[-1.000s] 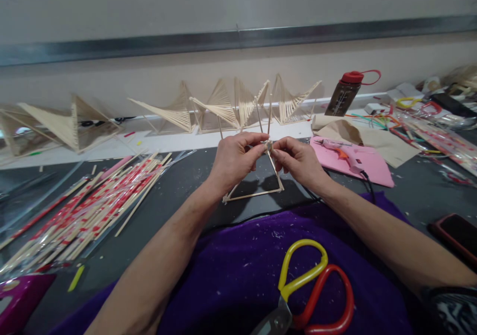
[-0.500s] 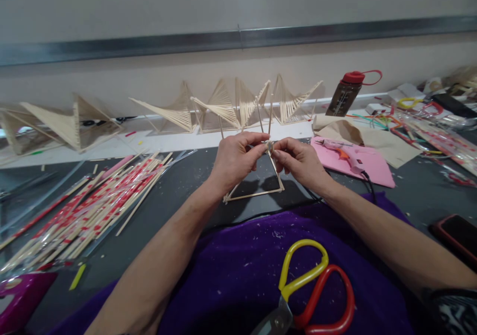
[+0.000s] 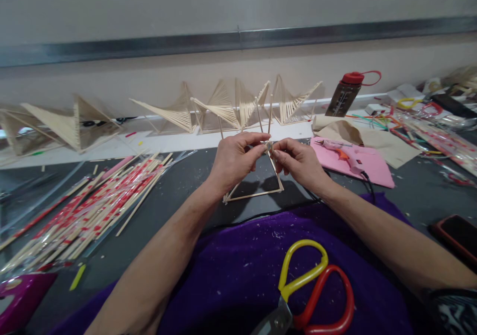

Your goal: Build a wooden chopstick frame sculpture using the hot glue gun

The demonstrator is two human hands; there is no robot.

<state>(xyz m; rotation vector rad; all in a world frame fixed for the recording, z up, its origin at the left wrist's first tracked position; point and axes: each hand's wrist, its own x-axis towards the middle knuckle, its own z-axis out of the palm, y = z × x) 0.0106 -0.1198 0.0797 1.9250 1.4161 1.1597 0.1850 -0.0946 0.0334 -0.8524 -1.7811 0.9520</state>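
Observation:
A small frame of wooden sticks stands on the dark table, with thin uprights rising behind my hands. My left hand pinches the frame's far right corner between thumb and fingers. Right against it, my right hand is closed at the same corner, its thumb and forefinger pressed together on the joint. The fingertips partly cover the joint, so its details are hard to make out. On the purple cloth close to me lie scissors with one yellow and one red handle.
Several finished stick models line the wall. Bundled sticks in plastic lie at left. To the right are a pink glue gun on a pink pad, brown paper, a bottle and a phone.

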